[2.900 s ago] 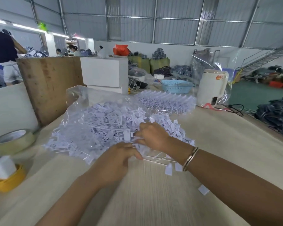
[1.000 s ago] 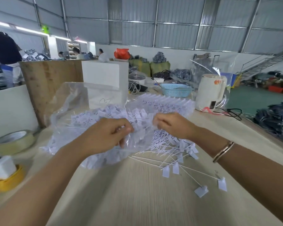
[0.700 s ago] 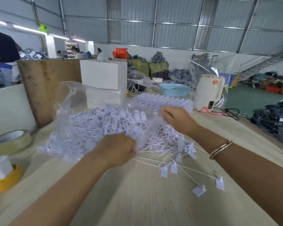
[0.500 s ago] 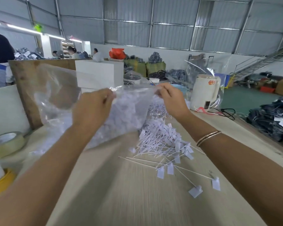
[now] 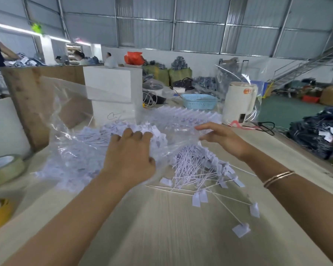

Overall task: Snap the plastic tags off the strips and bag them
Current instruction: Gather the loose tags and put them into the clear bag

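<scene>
Clear bag lowered back onto desk since half second ago; was held aloft. Bagged tags bulge under left hand, fingers spread flat, pressing. Loose tags spill beside bag mouth, below right hand, fingers relaxed, touching film edge. Open desk toward viewer; tape roll at left edge.

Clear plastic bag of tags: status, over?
Left hand flat on clear plastic bag. Right hand open at its mouth. White plastic tags spilled on wooden table.
</scene>
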`<state>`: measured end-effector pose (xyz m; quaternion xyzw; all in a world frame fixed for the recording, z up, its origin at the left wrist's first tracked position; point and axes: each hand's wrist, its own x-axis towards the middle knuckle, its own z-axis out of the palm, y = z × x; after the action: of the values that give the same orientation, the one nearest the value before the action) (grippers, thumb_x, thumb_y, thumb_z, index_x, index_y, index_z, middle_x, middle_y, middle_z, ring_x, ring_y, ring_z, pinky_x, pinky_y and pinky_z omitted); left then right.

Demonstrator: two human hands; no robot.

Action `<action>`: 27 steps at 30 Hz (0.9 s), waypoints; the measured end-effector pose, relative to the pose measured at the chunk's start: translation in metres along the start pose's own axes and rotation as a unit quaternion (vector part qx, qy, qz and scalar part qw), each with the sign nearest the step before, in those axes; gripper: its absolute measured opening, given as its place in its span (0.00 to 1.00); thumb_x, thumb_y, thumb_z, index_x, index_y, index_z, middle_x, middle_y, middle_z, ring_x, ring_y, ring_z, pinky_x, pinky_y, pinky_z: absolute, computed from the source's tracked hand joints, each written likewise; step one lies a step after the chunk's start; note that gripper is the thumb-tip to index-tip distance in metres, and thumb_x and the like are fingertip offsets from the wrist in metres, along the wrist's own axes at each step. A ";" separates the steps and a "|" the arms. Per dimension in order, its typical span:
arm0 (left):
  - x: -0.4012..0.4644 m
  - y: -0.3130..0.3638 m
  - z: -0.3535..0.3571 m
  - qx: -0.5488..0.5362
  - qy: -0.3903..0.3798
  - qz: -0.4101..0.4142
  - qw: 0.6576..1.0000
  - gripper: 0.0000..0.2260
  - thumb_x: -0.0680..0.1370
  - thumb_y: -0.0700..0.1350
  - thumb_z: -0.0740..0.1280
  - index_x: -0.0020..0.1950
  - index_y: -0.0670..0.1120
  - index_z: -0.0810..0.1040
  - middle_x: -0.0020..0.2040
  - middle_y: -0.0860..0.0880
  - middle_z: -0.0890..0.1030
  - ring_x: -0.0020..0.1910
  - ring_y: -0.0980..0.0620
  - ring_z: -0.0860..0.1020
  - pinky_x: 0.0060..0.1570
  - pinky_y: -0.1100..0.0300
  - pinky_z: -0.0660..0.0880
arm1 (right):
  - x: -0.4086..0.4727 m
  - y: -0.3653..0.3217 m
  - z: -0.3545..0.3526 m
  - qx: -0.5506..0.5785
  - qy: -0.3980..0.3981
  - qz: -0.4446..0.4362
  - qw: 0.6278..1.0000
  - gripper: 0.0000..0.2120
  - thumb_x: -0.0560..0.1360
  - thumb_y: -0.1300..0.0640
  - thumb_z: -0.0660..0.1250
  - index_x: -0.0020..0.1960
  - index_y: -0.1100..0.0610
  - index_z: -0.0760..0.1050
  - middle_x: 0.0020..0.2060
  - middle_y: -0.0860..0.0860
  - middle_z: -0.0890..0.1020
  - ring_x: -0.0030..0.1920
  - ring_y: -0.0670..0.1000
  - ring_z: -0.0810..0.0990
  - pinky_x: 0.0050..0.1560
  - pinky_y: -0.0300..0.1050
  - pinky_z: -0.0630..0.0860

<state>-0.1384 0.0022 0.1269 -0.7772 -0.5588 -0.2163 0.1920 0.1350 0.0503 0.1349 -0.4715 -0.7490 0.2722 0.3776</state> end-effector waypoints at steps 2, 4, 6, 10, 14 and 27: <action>-0.012 0.019 0.010 0.006 0.009 0.063 0.998 0.36 0.74 0.55 0.61 0.75 0.52 0.44 0.57 0.49 0.74 0.58 0.46 0.69 0.55 0.51 0.65 | -0.020 0.015 -0.014 -0.002 0.038 0.057 0.998 0.14 0.77 0.66 0.60 0.57 0.52 0.76 0.60 0.50 0.76 0.54 0.52 0.79 0.51 0.35 0.73; -0.027 0.037 0.024 -0.005 -0.027 0.112 0.993 0.38 0.74 0.57 0.61 0.75 0.55 0.38 0.59 0.49 0.71 0.59 0.46 0.68 0.56 0.51 0.64 | -0.041 0.027 -0.022 -0.099 -0.012 0.126 0.987 0.11 0.77 0.60 0.63 0.58 0.50 0.73 0.61 0.51 0.75 0.59 0.53 0.76 0.54 0.36 0.71; -0.034 0.046 0.046 0.016 -0.120 0.123 0.985 0.34 0.76 0.54 0.62 0.75 0.56 0.45 0.67 0.48 0.64 0.65 0.46 0.64 0.61 0.49 0.62 | -0.061 0.043 -0.022 -0.237 -0.139 0.199 0.941 0.24 0.76 0.47 0.66 0.69 0.50 0.65 0.70 0.50 0.67 0.68 0.51 0.67 0.63 0.40 0.63; -0.022 0.033 0.082 0.108 -0.195 0.088 0.971 0.21 0.76 0.42 0.61 0.69 0.52 0.67 0.69 0.48 0.65 0.68 0.47 0.64 0.64 0.52 0.62 | -0.088 0.073 0.004 -0.378 -0.241 0.262 0.855 0.42 0.74 0.34 0.59 0.77 0.51 0.42 0.76 0.50 0.43 0.76 0.53 0.43 0.73 0.51 0.48; -0.010 0.015 0.101 0.132 -0.134 0.070 0.980 0.13 0.78 0.40 0.58 0.59 0.50 0.74 0.57 0.50 0.75 0.57 0.49 0.75 0.52 0.55 0.70 | -0.087 0.082 0.043 -0.351 -0.150 0.175 0.908 0.31 0.79 0.44 0.55 0.75 0.59 0.53 0.72 0.51 0.61 0.72 0.57 0.60 0.67 0.47 0.61; -0.049 0.072 0.089 -0.069 -0.067 0.174 0.980 0.16 0.75 0.56 0.59 0.59 0.51 0.76 0.57 0.50 0.76 0.58 0.49 0.72 0.55 0.53 0.66 | -0.052 0.104 0.003 -0.328 0.021 0.256 0.909 0.16 0.76 0.55 0.63 0.63 0.52 0.69 0.52 0.58 0.80 0.50 0.58 0.79 0.43 0.43 0.69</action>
<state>-0.0732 -0.0094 0.0216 -0.8865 -0.4105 -0.1656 0.1347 0.1992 0.0448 0.0375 -0.7496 -0.6418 0.0889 0.1349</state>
